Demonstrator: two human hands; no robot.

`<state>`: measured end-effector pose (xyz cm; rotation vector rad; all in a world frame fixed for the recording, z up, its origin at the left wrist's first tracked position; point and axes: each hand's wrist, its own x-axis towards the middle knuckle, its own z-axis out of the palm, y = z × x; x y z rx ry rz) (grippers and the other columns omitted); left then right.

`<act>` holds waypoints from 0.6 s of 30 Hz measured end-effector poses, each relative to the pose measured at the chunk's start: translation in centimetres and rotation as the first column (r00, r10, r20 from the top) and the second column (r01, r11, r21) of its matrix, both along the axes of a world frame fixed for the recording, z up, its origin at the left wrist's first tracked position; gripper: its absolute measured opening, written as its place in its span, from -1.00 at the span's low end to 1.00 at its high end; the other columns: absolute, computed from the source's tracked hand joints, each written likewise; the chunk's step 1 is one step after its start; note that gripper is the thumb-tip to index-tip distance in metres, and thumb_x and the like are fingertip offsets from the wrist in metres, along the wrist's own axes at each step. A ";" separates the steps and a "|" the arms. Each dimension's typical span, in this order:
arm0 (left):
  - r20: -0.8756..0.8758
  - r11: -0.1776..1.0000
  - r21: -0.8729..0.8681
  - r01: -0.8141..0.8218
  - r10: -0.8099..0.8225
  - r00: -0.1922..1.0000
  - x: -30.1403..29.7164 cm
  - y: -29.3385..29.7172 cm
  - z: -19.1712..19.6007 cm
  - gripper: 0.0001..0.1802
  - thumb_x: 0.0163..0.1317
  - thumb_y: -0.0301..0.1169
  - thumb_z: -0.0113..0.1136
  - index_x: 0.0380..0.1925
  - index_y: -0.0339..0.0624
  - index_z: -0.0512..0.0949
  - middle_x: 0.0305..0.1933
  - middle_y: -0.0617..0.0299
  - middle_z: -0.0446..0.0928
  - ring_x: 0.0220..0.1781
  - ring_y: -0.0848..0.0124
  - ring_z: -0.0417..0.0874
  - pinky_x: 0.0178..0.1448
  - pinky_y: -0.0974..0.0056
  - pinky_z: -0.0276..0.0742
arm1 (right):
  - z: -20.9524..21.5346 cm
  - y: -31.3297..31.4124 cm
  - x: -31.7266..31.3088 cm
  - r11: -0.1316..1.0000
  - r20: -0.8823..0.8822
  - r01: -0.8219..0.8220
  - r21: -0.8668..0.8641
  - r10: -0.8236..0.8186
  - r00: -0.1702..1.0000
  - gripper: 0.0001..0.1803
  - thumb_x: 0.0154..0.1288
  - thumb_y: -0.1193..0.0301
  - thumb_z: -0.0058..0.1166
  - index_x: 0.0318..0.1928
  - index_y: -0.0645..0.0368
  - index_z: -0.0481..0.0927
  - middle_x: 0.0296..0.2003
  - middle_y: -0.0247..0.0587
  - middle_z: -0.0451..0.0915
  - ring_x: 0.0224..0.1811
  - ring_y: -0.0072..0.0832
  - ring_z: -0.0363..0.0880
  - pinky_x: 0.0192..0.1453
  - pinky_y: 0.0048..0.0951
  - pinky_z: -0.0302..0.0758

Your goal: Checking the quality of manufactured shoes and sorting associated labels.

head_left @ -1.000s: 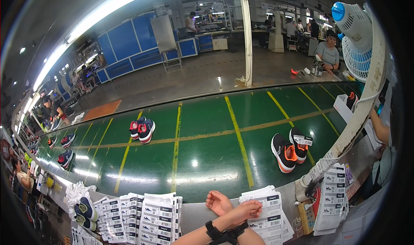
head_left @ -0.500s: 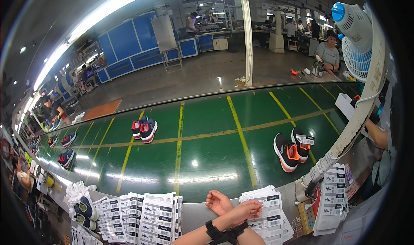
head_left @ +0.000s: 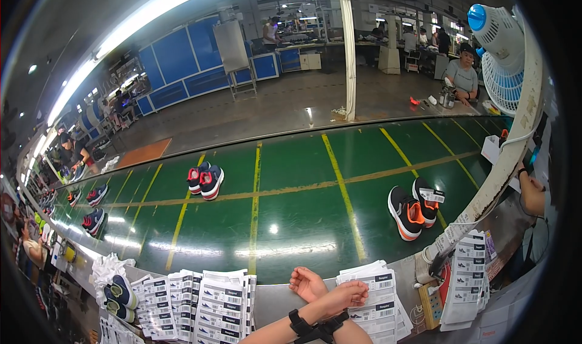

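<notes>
My forearms cross at the wrists over the metal ledge at the near edge of a green conveyor belt (head_left: pixel 297 223). My left hand (head_left: pixel 348 297) lies to the right, over a stack of printed label sheets (head_left: pixel 381 320), its fingers curled in with nothing visible in them. On the left is my right hand (head_left: pixel 308 284), beside the belt's near edge, also loosely closed and apparently holding nothing. A dark wrist strap (head_left: pixel 300 324) shows at the crossing. Black and orange shoes (head_left: pixel 405 213) with a white tag ride the belt ahead to the right.
Navy and pink shoes (head_left: pixel 210 182) ride farther left on the belt. More label sheets (head_left: pixel 219 307), crumpled white paper (head_left: pixel 110 268) and two navy shoes (head_left: pixel 121 292) lie at left. At right stand a curved post (head_left: pixel 515 138) and a fan (head_left: pixel 500 59); a co-worker's arm (head_left: pixel 532 195) reaches in.
The shoes and the belt's yellow lines have moved slightly right. The co-worker's arm and a white box at the far right have shifted. My hands have stayed put.
</notes>
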<state>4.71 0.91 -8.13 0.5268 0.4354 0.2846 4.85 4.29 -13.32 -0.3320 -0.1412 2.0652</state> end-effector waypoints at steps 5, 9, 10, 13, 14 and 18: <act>-0.002 1.000 0.005 0.001 -0.001 1.000 0.0 0.0 0.0 -0.88 0.32 -0.42 -0.04 -0.20 -0.19 0.42 -0.26 0.29 0.46 -0.27 0.54 0.50 -0.03 0.37 0.48 | 0.2 0.0 0.0 1.000 0.024 0.009 -0.008 -0.009 1.000 -0.85 0.35 0.40 -0.11 -0.23 0.15 0.52 -0.37 -0.27 0.57 -0.32 -0.42 0.54 -0.15 -0.33 0.50; 0.005 1.000 0.008 -0.004 0.004 1.000 -0.1 -0.1 0.1 -0.88 0.32 -0.42 -0.04 -0.20 -0.19 0.42 -0.26 0.30 0.46 -0.26 0.55 0.49 -0.02 0.37 0.48 | 0.0 0.0 -0.1 1.000 0.022 0.012 0.000 -0.012 1.000 -0.85 0.35 0.40 -0.12 -0.22 0.16 0.51 -0.37 -0.27 0.56 -0.32 -0.43 0.53 -0.15 -0.34 0.49; 0.005 1.000 0.007 -0.005 0.004 1.000 -0.1 -0.1 0.1 -0.88 0.32 -0.42 -0.04 -0.20 -0.19 0.42 -0.26 0.30 0.46 -0.26 0.55 0.49 -0.02 0.37 0.48 | 0.0 0.0 -0.1 1.000 0.022 0.011 -0.001 -0.011 1.000 -0.85 0.35 0.40 -0.12 -0.22 0.16 0.51 -0.37 -0.27 0.56 -0.32 -0.43 0.53 -0.15 -0.34 0.49; 0.014 1.000 0.020 -0.004 0.003 1.000 -0.1 0.0 0.0 -0.88 0.32 -0.42 -0.04 -0.20 -0.19 0.42 -0.26 0.30 0.46 -0.26 0.55 0.49 -0.02 0.37 0.48 | 0.3 0.0 -0.1 1.000 0.022 0.016 0.001 -0.016 1.000 -0.85 0.35 0.40 -0.12 -0.22 0.16 0.51 -0.38 -0.28 0.56 -0.32 -0.44 0.53 -0.15 -0.34 0.49; 0.006 1.000 0.020 -0.003 0.003 1.000 -0.1 0.0 0.0 -0.87 0.32 -0.42 -0.04 -0.20 -0.20 0.42 -0.26 0.29 0.46 -0.25 0.55 0.49 -0.02 0.37 0.49 | 0.4 0.0 -0.2 1.000 0.026 0.019 -0.001 -0.019 0.999 -0.85 0.35 0.40 -0.12 -0.23 0.16 0.51 -0.38 -0.28 0.56 -0.32 -0.45 0.53 -0.15 -0.34 0.48; 0.013 1.000 0.016 0.000 -0.001 1.000 -0.1 0.1 0.1 -0.87 0.32 -0.43 -0.04 -0.20 -0.21 0.42 -0.26 0.28 0.46 -0.25 0.53 0.49 -0.02 0.36 0.49 | 0.3 0.0 -0.2 1.000 0.032 0.020 -0.004 -0.020 0.999 -0.85 0.35 0.40 -0.12 -0.24 0.16 0.51 -0.37 -0.28 0.56 -0.32 -0.45 0.52 -0.16 -0.34 0.48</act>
